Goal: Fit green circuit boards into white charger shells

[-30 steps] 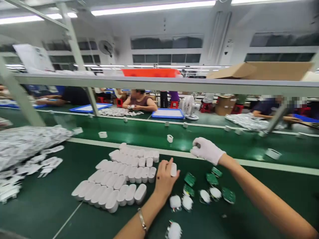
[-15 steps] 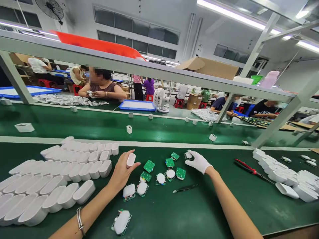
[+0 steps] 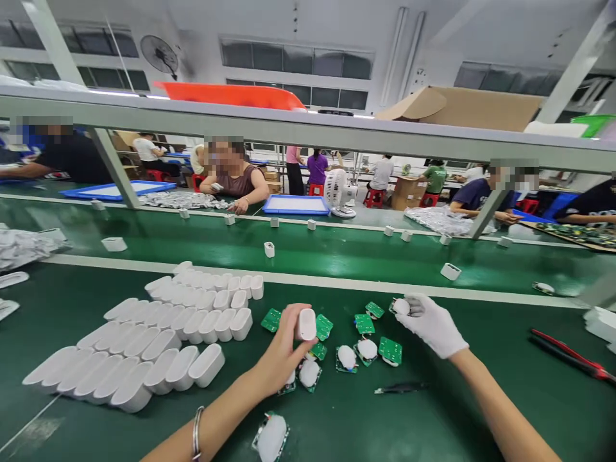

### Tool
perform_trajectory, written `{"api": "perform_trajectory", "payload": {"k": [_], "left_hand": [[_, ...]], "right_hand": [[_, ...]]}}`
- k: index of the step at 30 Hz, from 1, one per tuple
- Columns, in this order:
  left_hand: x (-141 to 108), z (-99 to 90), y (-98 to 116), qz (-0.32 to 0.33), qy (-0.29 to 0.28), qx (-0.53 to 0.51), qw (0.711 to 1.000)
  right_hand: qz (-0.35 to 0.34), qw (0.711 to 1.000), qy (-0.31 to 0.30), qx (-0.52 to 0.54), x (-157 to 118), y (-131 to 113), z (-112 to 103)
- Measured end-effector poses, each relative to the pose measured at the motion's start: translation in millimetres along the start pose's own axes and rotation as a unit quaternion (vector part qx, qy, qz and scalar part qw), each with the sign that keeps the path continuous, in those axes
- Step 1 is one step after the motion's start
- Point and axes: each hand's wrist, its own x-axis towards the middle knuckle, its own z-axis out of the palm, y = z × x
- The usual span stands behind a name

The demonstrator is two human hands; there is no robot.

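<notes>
My left hand (image 3: 289, 340), bare with a bracelet at the wrist, pinches a small white oval plastic housing (image 3: 307, 325) between thumb and fingers, its open end toward me. My right hand (image 3: 436, 323), in a white glove, has its fingers closed on a circuit board with a white pad (image 3: 400, 307); whether it is off the table I cannot tell. Between the hands lie several green circuit boards (image 3: 389, 351), some with white pads upward. Another padded board (image 3: 273, 438) lies nearest me. Black tweezers (image 3: 400, 388) rest below the boards.
Rows of white housings (image 3: 206, 366) stand at left. Red-and-black pliers (image 3: 570, 356) and more housings (image 3: 601, 326) are at right. Beyond a pale ledge runs a green conveyor (image 3: 332, 253) carrying scattered housings. A shelf beam (image 3: 337, 133) crosses above; a co-worker (image 3: 235, 176) sits opposite.
The view has swung left, so things appear further right. My left hand, still holding the housing, has moved right, closer to the boards. The co-worker opposite has reached a hand to the conveyor's edge.
</notes>
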Motion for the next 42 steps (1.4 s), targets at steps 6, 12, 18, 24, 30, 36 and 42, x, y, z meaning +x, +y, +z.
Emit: {"api": "perform_trajectory", "payload": {"k": [6, 12, 18, 24, 30, 36, 42], "left_hand": [[-4, 5.9, 8, -0.009, -0.085, -0.075, 0.994], [-11, 3.1, 27, -0.085, -0.143, -0.254, 0.953], [-16, 9.7, 29, -0.155, -0.242, -0.409, 0.866], [-15, 10.8, 26, -0.165, -0.259, -0.433, 0.847], [-15, 9.3, 26, -0.174, -0.265, -0.432, 0.844], [-16, 9.8, 30, -0.186, -0.260, -0.435, 0.842], [-15, 7.4, 34, -0.126, -0.264, -0.408, 0.865]], "right_hand": [[-0.200, 0.956, 0.028, 0.211, -79, -93, 38], [-0.266, 0.919, -0.029, 0.290, -104, -105, 54], [-0.214, 0.917, -0.140, 0.307, -108, -101, 51], [-0.049, 0.866, -0.278, 0.413, -110, -109, 49], [0.019, 0.861, -0.307, 0.404, -114, -113, 48], [0.101, 0.824, -0.353, 0.432, -117, -129, 40], [0.046, 0.851, -0.353, 0.386, -119, -121, 45]]}}
